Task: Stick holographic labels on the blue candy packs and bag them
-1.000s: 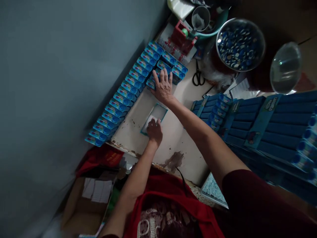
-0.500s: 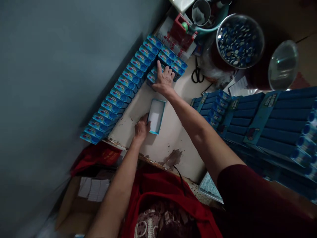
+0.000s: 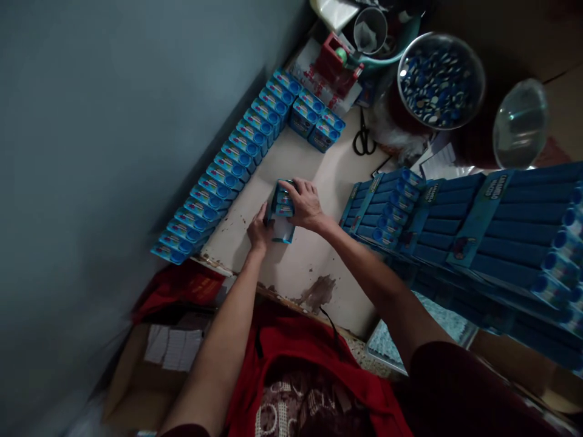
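Right hand (image 3: 306, 205) — fingers curled over small blue packs (image 3: 282, 203), pressing them into an open tray (image 3: 283, 229). Left hand (image 3: 259, 230) — grips the tray's side, steadying it mid-worktop (image 3: 314, 267), near the front edge. Packs: glossy card, rectangular. Pack row (image 3: 223, 173) along the wall edge; stacked cartons (image 3: 455, 218) at the right edge.

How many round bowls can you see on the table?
2: a bowl of blue and white caps at top right, and a clear empty-looking bowl just right of it. Others may be hidden.
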A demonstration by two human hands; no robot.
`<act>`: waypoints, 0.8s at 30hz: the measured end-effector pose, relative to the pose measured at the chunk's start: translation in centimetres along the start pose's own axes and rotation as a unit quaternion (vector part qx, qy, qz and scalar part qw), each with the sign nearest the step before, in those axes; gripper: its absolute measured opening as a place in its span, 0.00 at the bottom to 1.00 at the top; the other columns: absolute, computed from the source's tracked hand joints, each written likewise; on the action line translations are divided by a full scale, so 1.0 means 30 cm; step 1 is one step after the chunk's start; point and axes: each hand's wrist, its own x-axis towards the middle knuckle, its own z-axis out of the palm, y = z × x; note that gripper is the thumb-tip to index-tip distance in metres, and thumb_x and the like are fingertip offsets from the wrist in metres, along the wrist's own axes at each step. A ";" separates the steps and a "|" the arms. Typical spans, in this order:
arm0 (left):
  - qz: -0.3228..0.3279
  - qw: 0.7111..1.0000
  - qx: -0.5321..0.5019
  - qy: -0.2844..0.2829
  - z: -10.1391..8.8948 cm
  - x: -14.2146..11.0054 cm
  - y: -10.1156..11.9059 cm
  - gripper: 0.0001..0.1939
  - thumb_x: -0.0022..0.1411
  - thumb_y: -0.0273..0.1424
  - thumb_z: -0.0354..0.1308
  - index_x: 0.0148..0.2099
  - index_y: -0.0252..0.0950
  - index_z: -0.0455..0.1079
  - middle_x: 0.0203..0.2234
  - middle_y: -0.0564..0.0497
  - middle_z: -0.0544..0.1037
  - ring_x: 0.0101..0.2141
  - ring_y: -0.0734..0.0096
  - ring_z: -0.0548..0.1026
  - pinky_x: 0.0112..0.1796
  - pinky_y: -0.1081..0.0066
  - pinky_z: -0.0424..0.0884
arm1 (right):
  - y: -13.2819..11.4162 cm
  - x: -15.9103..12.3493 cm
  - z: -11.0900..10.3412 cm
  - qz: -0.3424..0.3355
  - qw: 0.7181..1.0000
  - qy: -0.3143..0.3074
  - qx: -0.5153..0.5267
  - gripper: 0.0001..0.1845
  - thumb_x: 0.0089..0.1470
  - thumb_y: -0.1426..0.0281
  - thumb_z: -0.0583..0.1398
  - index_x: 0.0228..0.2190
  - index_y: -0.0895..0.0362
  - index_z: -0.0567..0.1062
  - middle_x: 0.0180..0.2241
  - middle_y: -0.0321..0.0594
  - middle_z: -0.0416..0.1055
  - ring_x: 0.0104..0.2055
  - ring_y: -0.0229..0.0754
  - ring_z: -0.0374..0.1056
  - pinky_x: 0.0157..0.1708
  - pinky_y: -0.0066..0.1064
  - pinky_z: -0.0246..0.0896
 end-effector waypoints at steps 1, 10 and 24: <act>0.008 1.000 -0.003 0.004 0.004 -0.001 -0.004 0.38 0.63 0.26 0.63 0.75 0.42 0.67 0.65 0.42 0.78 0.61 0.51 0.78 0.61 0.58 0.73 | -0.007 0.008 0.022 0.004 1.000 0.002 -0.014 0.56 0.42 0.71 0.74 0.72 0.56 0.66 0.68 0.58 0.64 0.69 0.68 0.60 0.71 0.59 0.52; 0.033 0.999 0.005 0.013 0.020 -0.031 -0.020 0.27 0.70 0.31 0.59 0.70 0.37 0.74 0.56 0.38 0.81 0.54 0.49 0.80 0.56 0.57 0.76 | 0.100 0.190 -0.084 -0.018 0.999 0.041 -0.006 0.54 0.57 0.44 0.68 0.75 0.52 0.59 0.79 0.57 0.49 0.81 0.75 0.42 0.73 0.70 0.50; 0.032 0.990 -0.133 -0.046 -0.003 -0.029 -0.088 0.45 0.57 0.41 0.74 0.73 0.34 0.67 0.42 0.48 0.78 0.36 0.66 0.77 0.40 0.67 0.77 | 0.275 0.542 -0.218 0.042 0.987 0.132 -0.083 0.43 0.68 0.45 0.59 0.74 0.53 0.61 0.77 0.55 0.52 0.81 0.67 0.42 0.75 0.73 0.42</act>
